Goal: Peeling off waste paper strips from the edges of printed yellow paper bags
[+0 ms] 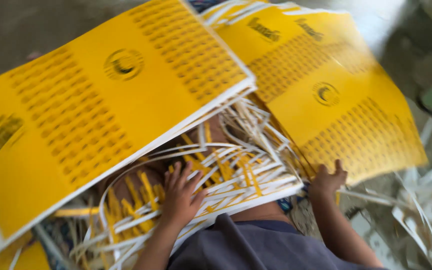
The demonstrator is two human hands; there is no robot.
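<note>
Head view: the left hand (pixel 180 196) lies flat, fingers spread, palm down on a tangle of white and yellow paper trim strips (pixel 226 175) across the lap; it presses and grasps nothing. The strips look light, limp and springy, best gathered in a bunch. The right hand (pixel 329 181) curls its fingers round the lower edge of a stack of yellow printed sheets (pixel 321 90), forearm extended forward. A second yellow stack (pixel 91 115) lies tilted to the left. The stacks appear heavy, flexible and smooth-faced, best held by the edges.
</note>
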